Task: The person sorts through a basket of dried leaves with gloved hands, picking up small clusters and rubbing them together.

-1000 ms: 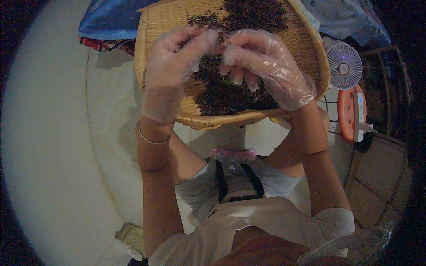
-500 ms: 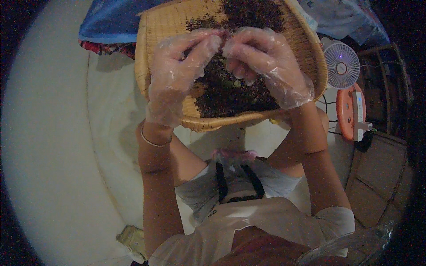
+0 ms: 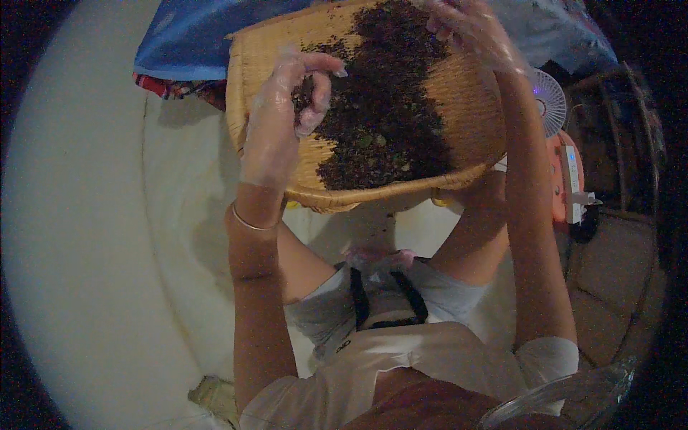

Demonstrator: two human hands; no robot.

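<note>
A woven tan wicker tray (image 3: pixel 476 125) in front of me carries a dark heap of small dried plant-like bits (image 3: pixel 390 107), with a few greenish pieces toward the near side. Over the tray's left part hovers my left hand (image 3: pixel 283 107), in a thin clear plastic glove. Its fingers are curved and apart, with nothing visible between them. My right hand (image 3: pixel 473 32), gloved the same way, is at the tray's far right by the upper edge of the picture. Its fingertips are near the heap's far end, but blur and the picture's edge hide what they do.
A blue cloth (image 3: pixel 190 39) lies beyond the tray at the left. On the right stand a small white fan (image 3: pixel 550 104) and an orange stool (image 3: pixel 559 168) with a white power strip (image 3: pixel 572 186) on it. A greenish packet (image 3: pixel 215 398) lies on the floor at lower left.
My hands, together over the heap before, have come apart. The right one moved up and right toward the far edge; the left loosened its pinch and stayed near the left side.
</note>
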